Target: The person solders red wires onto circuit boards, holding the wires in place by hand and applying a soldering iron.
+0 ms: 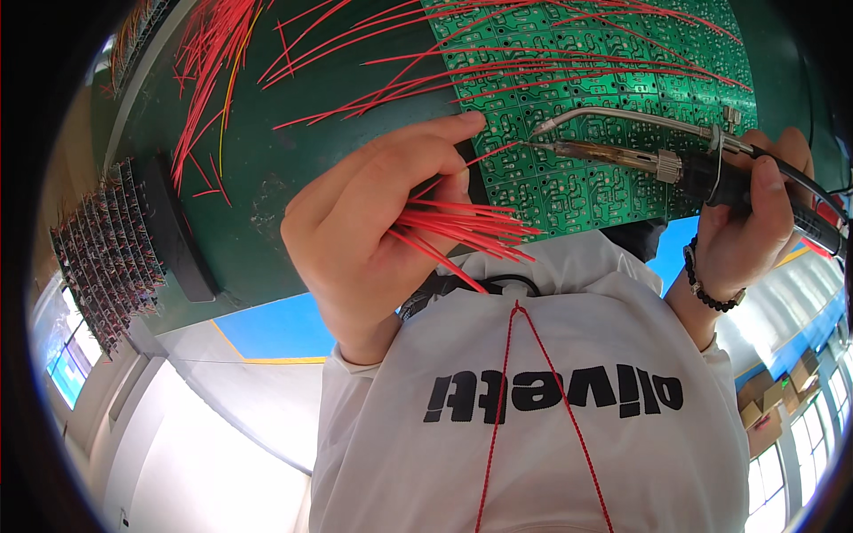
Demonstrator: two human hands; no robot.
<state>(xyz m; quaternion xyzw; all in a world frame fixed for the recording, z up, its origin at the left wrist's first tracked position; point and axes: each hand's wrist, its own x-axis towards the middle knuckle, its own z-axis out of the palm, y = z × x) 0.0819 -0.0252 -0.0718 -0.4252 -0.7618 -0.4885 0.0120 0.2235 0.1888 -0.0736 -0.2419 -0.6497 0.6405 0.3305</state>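
Observation:
My left hand is closed around a bundle of red wires. Between its thumb and forefinger a single red wire is pinched, its end reaching over the green circuit board panel. My right hand grips a soldering iron by its black handle. Clamped along the iron is a thin curved metal tube, whose end bends down near the iron's tip. Tip and wire end meet or nearly meet at the board; I cannot tell if they touch. More red wires lie across the panel's far part.
On the green tabletop, loose red wires lie at the far left with a yellow one among them. A black bar stands by the left edge, beside stacked populated boards. A black cable trails from the iron. Cardboard boxes sit farther right.

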